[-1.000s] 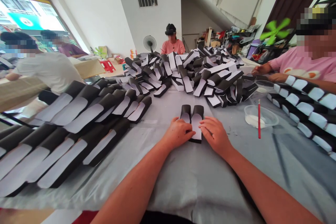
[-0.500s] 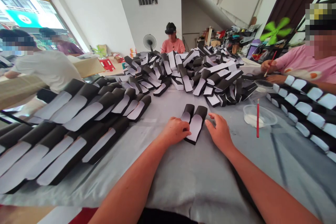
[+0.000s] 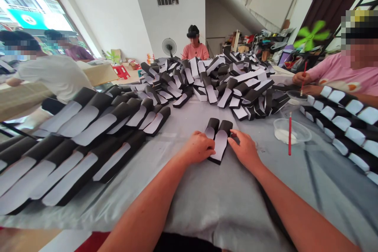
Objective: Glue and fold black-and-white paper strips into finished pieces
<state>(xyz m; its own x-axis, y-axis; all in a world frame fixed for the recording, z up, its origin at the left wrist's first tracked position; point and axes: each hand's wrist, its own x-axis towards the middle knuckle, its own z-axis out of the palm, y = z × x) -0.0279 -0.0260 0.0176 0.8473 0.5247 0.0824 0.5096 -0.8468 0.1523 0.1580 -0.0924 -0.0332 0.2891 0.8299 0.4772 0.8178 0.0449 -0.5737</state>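
Note:
Two black insole-shaped pieces with white faces lie side by side on the grey cloth in front of me. My left hand (image 3: 197,148) rests over the lower part of the left piece (image 3: 211,128), its fingers lying across it. My right hand (image 3: 243,149) sits beside the right piece (image 3: 221,145), with its fingertips against that piece's edge. The thumb of my right hand is hidden, so its grip is unclear.
Large rows of similar pieces (image 3: 88,134) lie left, more are heaped ahead (image 3: 233,82) and others lie right (image 3: 345,126). A glue bowl (image 3: 291,130) holds a red-handled brush (image 3: 289,134). A co-worker's hand (image 3: 301,78) holds a red stick above a second bowl (image 3: 295,97).
My right hand has come back in against the right piece, and that piece now lies slightly more tilted. The co-worker on the right has raised a red stick over the bowl.

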